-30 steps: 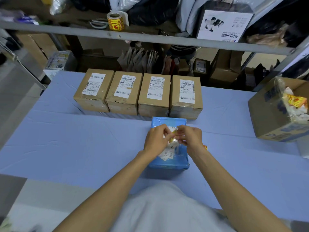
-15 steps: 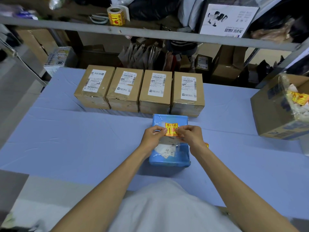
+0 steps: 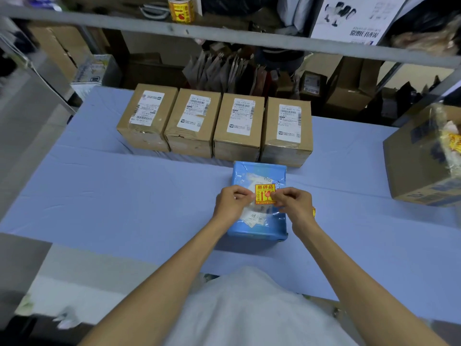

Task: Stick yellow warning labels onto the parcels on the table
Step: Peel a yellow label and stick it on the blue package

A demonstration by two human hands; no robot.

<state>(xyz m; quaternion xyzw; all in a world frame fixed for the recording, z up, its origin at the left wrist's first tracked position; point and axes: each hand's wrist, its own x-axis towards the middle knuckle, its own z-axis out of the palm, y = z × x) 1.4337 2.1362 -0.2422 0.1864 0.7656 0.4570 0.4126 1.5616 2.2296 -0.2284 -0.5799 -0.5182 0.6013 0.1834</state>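
A blue plastic-wrapped parcel (image 3: pixel 259 227) lies on the blue table (image 3: pixel 124 196) in front of me. A yellow warning label (image 3: pixel 265 193) with red print sits over the parcel's top, above its white shipping slip. My left hand (image 3: pixel 230 203) pinches the label's left edge and my right hand (image 3: pixel 294 204) pinches its right edge. Whether the label touches the wrap I cannot tell. Behind the parcel stand several brown cardboard parcels (image 3: pixel 239 128) in a row, each with a white shipping label and no yellow one on top.
A roll of yellow labels (image 3: pixel 180 7) stands on the metal shelf above the table's far edge. A large open cardboard box (image 3: pixel 424 161) with yellow-printed scraps sits at the right. Stored boxes and bags fill the space behind the table.
The label was hidden between my fingers a second ago; it is now spread flat between both hands over the blue parcel, and has come slightly nearer to me.
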